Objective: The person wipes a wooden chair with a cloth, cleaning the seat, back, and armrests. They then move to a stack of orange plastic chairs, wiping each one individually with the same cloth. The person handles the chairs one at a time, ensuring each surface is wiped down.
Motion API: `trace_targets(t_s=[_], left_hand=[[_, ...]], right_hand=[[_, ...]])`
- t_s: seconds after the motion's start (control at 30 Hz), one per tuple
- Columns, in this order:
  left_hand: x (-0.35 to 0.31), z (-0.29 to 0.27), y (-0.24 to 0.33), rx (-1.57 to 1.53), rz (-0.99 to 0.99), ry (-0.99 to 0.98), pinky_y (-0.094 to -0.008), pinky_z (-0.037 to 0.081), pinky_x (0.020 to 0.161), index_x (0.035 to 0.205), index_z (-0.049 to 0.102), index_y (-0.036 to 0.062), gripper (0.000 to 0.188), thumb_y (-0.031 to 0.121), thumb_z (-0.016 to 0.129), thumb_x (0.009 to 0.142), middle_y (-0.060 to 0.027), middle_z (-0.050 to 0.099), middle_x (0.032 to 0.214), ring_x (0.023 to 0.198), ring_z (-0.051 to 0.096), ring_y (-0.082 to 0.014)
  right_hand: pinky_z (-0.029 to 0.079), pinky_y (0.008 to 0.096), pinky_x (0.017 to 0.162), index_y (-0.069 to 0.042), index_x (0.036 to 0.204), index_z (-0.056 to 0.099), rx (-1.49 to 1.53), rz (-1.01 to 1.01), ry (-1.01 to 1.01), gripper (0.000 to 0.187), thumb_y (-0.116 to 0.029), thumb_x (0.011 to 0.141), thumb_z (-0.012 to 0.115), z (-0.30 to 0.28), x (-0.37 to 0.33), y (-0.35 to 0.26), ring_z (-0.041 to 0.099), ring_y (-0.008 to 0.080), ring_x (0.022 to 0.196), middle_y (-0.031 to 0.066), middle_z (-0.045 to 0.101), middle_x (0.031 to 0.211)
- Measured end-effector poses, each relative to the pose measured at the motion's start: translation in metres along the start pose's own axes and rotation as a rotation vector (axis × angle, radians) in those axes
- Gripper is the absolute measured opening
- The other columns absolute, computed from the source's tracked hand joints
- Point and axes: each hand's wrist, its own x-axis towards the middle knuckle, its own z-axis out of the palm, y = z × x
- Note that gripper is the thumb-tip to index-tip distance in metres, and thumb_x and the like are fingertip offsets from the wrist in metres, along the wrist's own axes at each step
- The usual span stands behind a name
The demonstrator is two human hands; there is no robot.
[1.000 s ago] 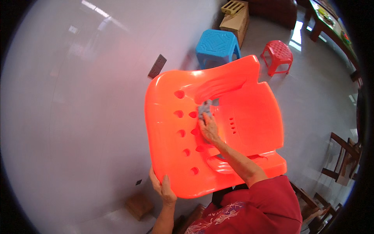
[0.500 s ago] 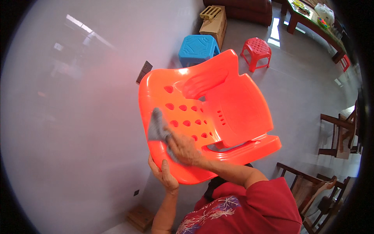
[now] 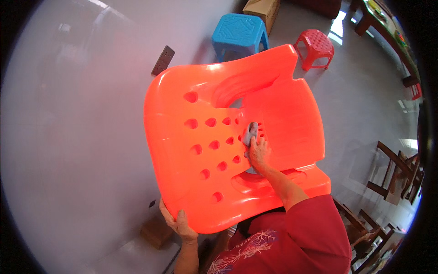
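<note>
- The big orange chair (image 3: 226, 153) is in the middle, in front of the person.
- The left hand (image 3: 180, 224) has its fingers clamped on the chair's near left corner, thumb on top.
- The right hand (image 3: 258, 153) has its fingers bent tight on a grey cloth (image 3: 248, 137), well in from the edges.
- A pale wall (image 3: 82, 137) is on the left.
- A blue stool (image 3: 239, 34) and a red stool (image 3: 317, 42) are past the far edge.
- Right of the chair, there is room over the floor (image 3: 353, 105).
</note>
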Motion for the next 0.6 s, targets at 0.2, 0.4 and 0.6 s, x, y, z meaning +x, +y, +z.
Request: trace_targets(t_s=[0.2,0.4,0.6], left_hand=[[-0.002,-0.001,-0.005,0.050,-0.049,0.083,-0.0352,0.039,0.095,0.128,0.035,-0.0051,0.052,0.015,0.049,0.082,-0.0136,0.049,0.122,0.110,0.048,-0.0215],[0.000,0.001,0.006,0.076,-0.076,0.076,-0.0307,0.040,0.092,0.124,0.039,-0.0049,0.045,0.012,0.048,0.083,-0.0114,0.053,0.114,0.102,0.051,-0.0178],[-0.003,0.001,0.008,-0.028,-0.122,0.079,-0.0323,0.040,0.093,0.126,0.039,-0.0037,0.045,0.013,0.049,0.086,-0.0113,0.053,0.116,0.104,0.051,-0.0186]], right_hand=[[0.047,0.0537,0.064,-0.014,0.118,0.046,0.416,0.393,-0.188,0.036,-0.017,0.084,0.054,0.036,0.016,-0.004,0.058,0.0416,0.084,0.0211,0.053,0.098],[0.045,0.0458,0.067,0.001,0.106,0.050,0.838,0.149,-0.306,0.027,-0.007,0.082,0.043,-0.040,-0.005,-0.038,0.058,0.0396,0.082,0.0264,0.058,0.090],[0.044,0.0336,0.069,0.003,0.120,0.047,1.294,-0.487,-0.164,0.041,0.001,0.079,0.050,-0.182,-0.051,-0.139,0.053,0.0253,0.074,0.0138,0.050,0.084]])
